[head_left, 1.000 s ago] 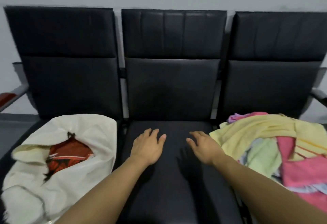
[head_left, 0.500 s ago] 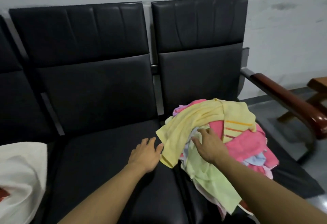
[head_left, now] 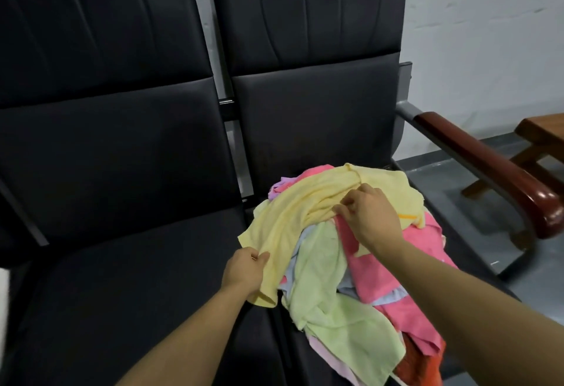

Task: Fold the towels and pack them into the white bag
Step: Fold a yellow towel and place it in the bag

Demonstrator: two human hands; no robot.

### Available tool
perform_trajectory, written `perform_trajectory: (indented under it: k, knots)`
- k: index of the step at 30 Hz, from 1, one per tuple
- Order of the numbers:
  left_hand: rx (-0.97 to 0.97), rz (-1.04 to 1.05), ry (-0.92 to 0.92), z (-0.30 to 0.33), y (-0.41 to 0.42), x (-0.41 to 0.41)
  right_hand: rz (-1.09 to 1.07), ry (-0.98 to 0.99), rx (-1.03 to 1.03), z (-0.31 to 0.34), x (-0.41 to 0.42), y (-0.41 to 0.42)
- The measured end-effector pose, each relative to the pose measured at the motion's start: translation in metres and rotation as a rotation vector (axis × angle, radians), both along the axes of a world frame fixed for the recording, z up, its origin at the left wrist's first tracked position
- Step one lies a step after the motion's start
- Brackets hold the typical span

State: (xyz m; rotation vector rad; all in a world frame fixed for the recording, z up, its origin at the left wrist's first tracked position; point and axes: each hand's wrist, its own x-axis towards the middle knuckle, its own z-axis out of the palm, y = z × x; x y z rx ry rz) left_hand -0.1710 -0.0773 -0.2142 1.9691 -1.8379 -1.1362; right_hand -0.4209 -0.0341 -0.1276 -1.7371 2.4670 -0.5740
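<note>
Both hands are on the yellow towel [head_left: 308, 217], top layer of the heap of towels [head_left: 351, 282] piled on the right-hand seat [head_left: 308, 141] of the black row of chairs. The left hand [head_left: 244, 272] has its grip closed on the towel's near left edge, thumb on top, the fabric drooping below the fist over the front of the seats. The right hand [head_left: 369, 217] pinches a bunched ridge of the same yellow cloth up on the crown of the pile, fingers curled in tight. Under it lie a pale green towel [head_left: 332, 309] spilling toward the front edge, pink towels [head_left: 393, 278] to the right, a bit of lilac peeking out at the back. The middle seat [head_left: 122, 278] sits beside the pile. A wooden armrest [head_left: 494, 169] runs along the right, a wooden bench [head_left: 540, 132] beyond it. Only a white sliver at the far left edge; cannot tell whether it is the bag.
</note>
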Motion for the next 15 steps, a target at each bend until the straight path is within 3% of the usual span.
perform_trajectory:
  k: [6,15]
  knots:
    - [-0.161,0.13,0.056,0.041,-0.016,0.036,0.042,-0.234,-0.177,0.024,0.008,-0.002]
    - [-0.374,0.36,0.09,0.131,-0.018,0.139,-0.007,-0.482,-0.514,0.089,0.086,-0.011]
